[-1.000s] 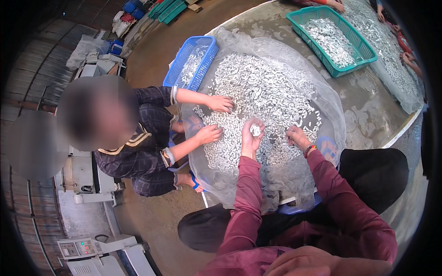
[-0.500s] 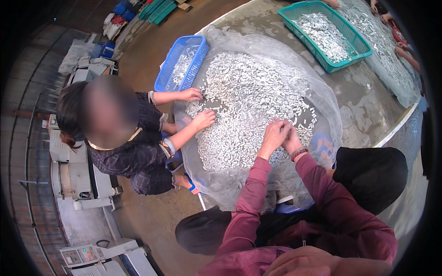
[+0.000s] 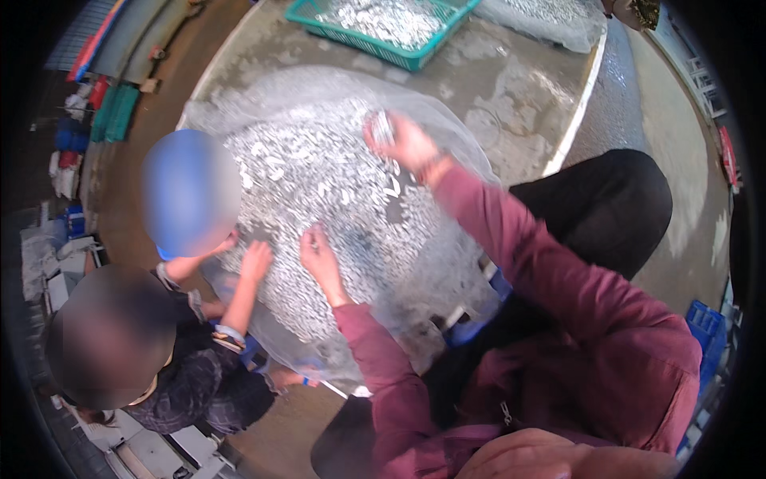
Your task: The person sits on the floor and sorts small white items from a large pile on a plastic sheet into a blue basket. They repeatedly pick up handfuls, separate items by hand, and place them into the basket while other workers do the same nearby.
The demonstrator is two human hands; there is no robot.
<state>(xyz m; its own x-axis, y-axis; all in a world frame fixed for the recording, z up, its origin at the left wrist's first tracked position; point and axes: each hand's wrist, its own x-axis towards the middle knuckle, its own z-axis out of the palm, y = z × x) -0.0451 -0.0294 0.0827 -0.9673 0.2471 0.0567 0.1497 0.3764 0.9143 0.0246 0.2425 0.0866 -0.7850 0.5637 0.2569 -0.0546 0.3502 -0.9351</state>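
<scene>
Small silvery-white pieces point(image 3: 335, 188), short and rod-like, lie in a wide heap on a sheer mesh sheet point(image 3: 287, 80). Cupped over the heap's far right side, my right hand point(image 3: 411, 145) is closed on a handful of these pieces, some showing at its fingers. My left hand point(image 3: 321, 259) is lower and nearer the middle, just over the heap. Its fingers are curled together, and whatever they hold is too blurred to name. A red bead bracelet point(image 3: 433, 166) circles my right wrist.
A co-worker point(image 3: 199, 375) sits at the left, hands at the heap's edge beside a blue basket point(image 3: 171, 191). A green basket point(image 3: 419, 60) of silvery pieces stands on the far tabletop point(image 3: 511, 104). Another heap point(image 3: 550, 12) lies at the far right.
My hands have parted: the right has moved away to the far side with a handful of pieces, the left stays nearer. The view has shifted, so the baskets and co-worker appear elsewhere.
</scene>
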